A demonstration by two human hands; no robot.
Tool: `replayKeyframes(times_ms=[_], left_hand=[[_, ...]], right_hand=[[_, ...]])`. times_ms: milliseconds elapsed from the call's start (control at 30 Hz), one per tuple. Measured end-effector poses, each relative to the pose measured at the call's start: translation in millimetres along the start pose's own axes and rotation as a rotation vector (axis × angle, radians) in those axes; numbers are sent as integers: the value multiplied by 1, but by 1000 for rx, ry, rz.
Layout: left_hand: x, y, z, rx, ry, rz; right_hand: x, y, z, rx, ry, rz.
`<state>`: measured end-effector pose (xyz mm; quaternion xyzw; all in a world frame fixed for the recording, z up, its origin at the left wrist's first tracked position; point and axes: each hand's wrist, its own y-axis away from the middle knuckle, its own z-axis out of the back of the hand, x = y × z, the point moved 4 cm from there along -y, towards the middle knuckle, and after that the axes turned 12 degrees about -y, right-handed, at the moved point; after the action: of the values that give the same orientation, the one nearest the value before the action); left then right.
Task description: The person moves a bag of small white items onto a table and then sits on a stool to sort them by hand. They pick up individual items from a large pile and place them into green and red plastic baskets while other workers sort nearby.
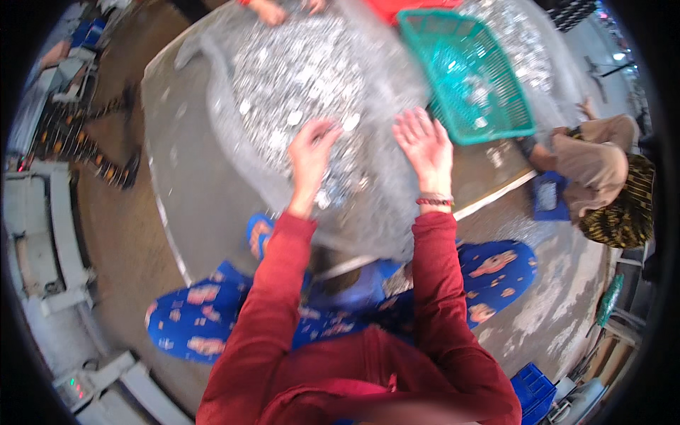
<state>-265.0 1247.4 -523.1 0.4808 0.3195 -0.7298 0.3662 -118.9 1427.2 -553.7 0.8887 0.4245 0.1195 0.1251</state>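
A wide pile of small silvery pieces point(312, 78) lies in front of me on a pale, see-through mesh or sheet point(386, 92); blur hides what kind they are. Above the pile's near part is my left hand point(310, 154), its fingers curled in toward the thumb; anything between them is too blurred to name. My right hand point(426, 145) is raised over the sheet, palm up and fingers stretched out, with nothing on it. Just beyond it, to the right, stands a green plastic basket point(520, 132) with some silvery pieces at its bottom.
Another person's hands point(269, 11) reach in at the pile's far edge, near a red container point(404, 8). A second silvery pile point(513, 42) lies behind the basket. Someone in beige trousers point(591, 163) sits at the right, by a blue container point(549, 197). Scales point(78, 388) stand lower left.
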Motion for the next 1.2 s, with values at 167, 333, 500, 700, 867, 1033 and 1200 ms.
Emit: replayKeyframes(times_ms=[167, 333, 500, 700, 867, 1033, 1200], left_hand=[[-45, -1, -23, -42, -806, -757], [32, -21, 18, 158, -170, -159], [125, 57, -38, 675, -964, -259], [149, 124, -94, 798, -1138, -584], [157, 96, -48, 840, -1029, -674], [179, 61, -24, 838, -1198, -976], [181, 17, -3, 617, -1198, -950]], right_hand=[[-86, 1, -17, 539, -676, -718], [59, -38, -62, 28, -247, 114], [120, -20, -75, -403, 772, 428], [-125, 2, 24, 656, 1015, -387], [-83, -58, 120, -87, 989, -45], [77, -62, 141, -437, 1495, 378], [-4, -44, 130, 33, 2556, 386]])
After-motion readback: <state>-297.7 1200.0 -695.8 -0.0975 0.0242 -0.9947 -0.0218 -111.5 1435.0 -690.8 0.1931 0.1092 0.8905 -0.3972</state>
